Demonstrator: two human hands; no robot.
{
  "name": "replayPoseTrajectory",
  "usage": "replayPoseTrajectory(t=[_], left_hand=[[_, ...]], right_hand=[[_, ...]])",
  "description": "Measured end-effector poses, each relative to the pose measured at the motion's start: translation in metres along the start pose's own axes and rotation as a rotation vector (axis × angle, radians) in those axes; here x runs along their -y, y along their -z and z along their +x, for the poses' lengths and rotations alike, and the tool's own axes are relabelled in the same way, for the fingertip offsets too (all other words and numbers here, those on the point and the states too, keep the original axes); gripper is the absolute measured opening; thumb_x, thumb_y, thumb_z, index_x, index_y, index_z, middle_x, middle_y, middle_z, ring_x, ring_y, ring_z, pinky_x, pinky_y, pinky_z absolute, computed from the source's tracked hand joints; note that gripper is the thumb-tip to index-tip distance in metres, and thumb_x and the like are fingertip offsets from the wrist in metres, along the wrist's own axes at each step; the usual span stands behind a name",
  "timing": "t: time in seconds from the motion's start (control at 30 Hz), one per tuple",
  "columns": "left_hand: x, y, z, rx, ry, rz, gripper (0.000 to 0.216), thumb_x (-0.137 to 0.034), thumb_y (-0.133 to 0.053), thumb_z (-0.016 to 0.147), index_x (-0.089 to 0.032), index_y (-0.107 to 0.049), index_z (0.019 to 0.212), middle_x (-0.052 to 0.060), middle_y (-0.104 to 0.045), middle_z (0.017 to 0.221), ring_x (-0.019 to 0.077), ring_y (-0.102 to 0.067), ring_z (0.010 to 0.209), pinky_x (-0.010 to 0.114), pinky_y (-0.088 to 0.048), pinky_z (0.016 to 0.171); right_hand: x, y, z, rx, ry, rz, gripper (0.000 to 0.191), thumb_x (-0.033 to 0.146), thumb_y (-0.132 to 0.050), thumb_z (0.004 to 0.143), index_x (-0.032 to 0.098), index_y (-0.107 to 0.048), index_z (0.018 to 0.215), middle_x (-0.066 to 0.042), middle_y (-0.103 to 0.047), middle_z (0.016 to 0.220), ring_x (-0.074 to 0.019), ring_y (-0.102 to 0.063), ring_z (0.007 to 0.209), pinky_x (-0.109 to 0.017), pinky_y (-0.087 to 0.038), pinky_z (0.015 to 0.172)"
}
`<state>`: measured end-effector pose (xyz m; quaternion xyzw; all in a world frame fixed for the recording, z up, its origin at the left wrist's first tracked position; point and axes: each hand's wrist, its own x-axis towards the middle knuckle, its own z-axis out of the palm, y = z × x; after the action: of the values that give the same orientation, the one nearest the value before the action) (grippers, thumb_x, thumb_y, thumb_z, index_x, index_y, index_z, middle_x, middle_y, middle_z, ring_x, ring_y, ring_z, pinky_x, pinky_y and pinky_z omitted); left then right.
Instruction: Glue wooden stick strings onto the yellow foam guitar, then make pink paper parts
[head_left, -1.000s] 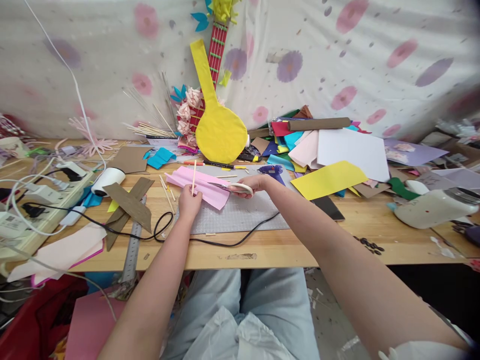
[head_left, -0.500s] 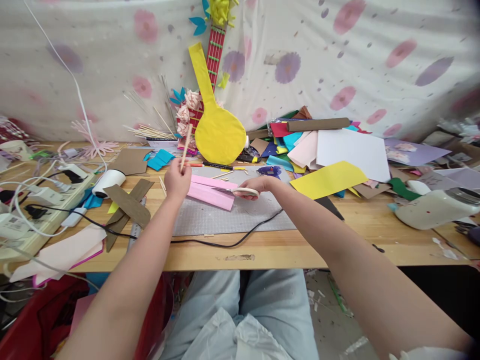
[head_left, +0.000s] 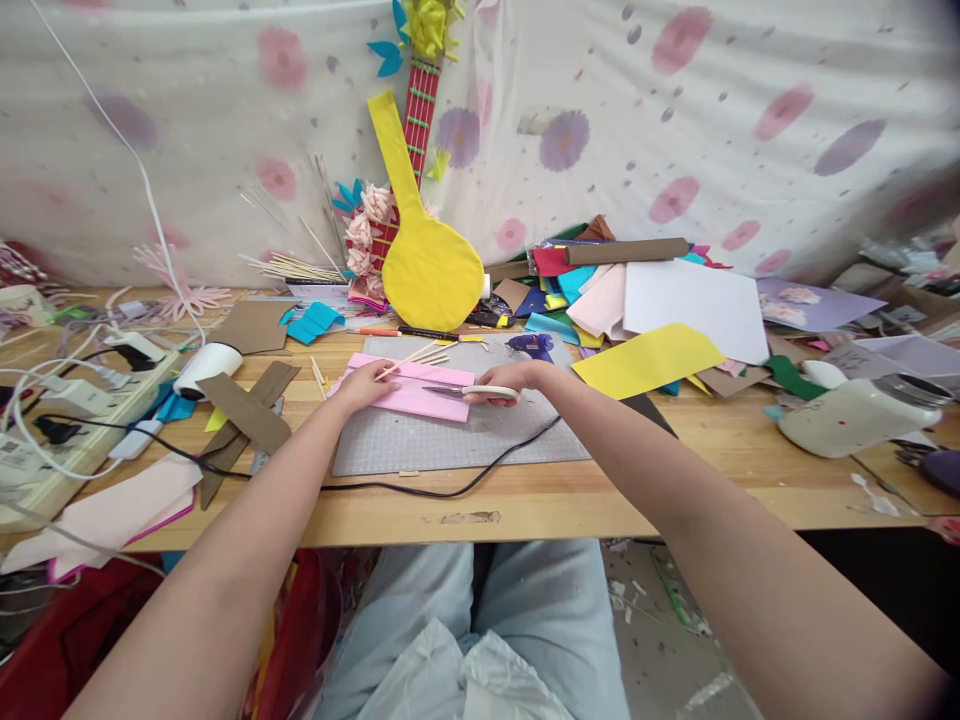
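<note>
My right hand (head_left: 504, 386) is closed round the pale handles of a pair of scissors (head_left: 491, 391). The blades point left and lie over folded pink paper (head_left: 420, 402) on a grey cutting mat (head_left: 480, 450). At the paper's left end, my left hand (head_left: 365, 386) is lowered with its fingers pinched at the near end of thin wooden sticks (head_left: 429, 354). How many sticks the fingers hold is unclear. Just beyond the right hand is a blue glue gun (head_left: 531, 345), its black cord curving across the mat and table.
Behind the mat stands a yellow guitar-shaped piece (head_left: 433, 275) against a decorated red neck. Coloured paper sheets (head_left: 694, 300) pile at the back right, near a white bottle (head_left: 855, 415). Cables and a power strip (head_left: 82, 440) crowd the left, beside brown strips (head_left: 251, 412).
My left hand has come down from holding a wooden stick upright to the pink paper, and the stick now lies low. The scissors stay in my right hand. The view has shifted slightly.
</note>
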<state>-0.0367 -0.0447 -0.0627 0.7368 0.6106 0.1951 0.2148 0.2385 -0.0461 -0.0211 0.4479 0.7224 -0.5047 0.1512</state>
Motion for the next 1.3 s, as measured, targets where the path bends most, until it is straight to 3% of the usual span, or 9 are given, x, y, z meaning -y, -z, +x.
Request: replayPoseTrajectory(t=[0.27, 0.57, 1.0, 1.3], left_hand=[[0.010, -0.003, 0.002, 0.024, -0.038, -0.181, 0.051, -0.033, -0.066, 0.056, -0.021, -0.060, 0.106, 0.004, -0.062, 0.106, 0.0182, -0.057, 0.093, 0.027, -0.041, 0.083], [0.010, -0.001, 0.001, 0.051, 0.001, -0.181, 0.053, -0.028, -0.066, 0.057, -0.019, -0.058, 0.109, 0.005, -0.063, 0.101, 0.0178, -0.056, 0.092, 0.026, -0.042, 0.080], [0.012, -0.001, 0.001, 0.054, -0.003, -0.180, 0.059, -0.037, -0.065, 0.058, -0.018, -0.055, 0.113, 0.003, -0.061, 0.098, 0.0160, -0.053, 0.086, 0.024, -0.041, 0.073], [0.016, -0.003, 0.002, 0.051, -0.014, -0.292, 0.061, -0.035, -0.067, 0.055, -0.014, -0.055, 0.111, 0.003, -0.059, 0.089, 0.0139, -0.052, 0.077, 0.024, -0.039, 0.070]], right_hand=[[0.013, 0.009, 0.011, 0.065, 0.003, -0.011, 0.055, 0.071, -0.048, 0.060, 0.016, -0.045, 0.068, 0.003, -0.044, 0.058, -0.0058, -0.042, 0.047, -0.021, -0.033, 0.045], [0.024, 0.005, 0.019, 0.055, 0.050, 0.001, 0.055, 0.071, -0.047, 0.062, 0.016, -0.043, 0.064, 0.003, -0.042, 0.054, -0.0057, -0.038, 0.044, -0.021, -0.030, 0.042], [0.024, 0.004, 0.031, 0.044, 0.149, 0.032, 0.055, 0.071, -0.048, 0.061, 0.016, -0.043, 0.065, 0.004, -0.042, 0.054, -0.0047, -0.037, 0.044, -0.020, -0.027, 0.041], [0.040, 0.010, 0.026, -0.016, 0.038, -0.095, 0.056, 0.070, -0.050, 0.060, 0.015, -0.049, 0.066, 0.003, -0.048, 0.054, -0.0059, -0.043, 0.045, -0.020, -0.032, 0.044]])
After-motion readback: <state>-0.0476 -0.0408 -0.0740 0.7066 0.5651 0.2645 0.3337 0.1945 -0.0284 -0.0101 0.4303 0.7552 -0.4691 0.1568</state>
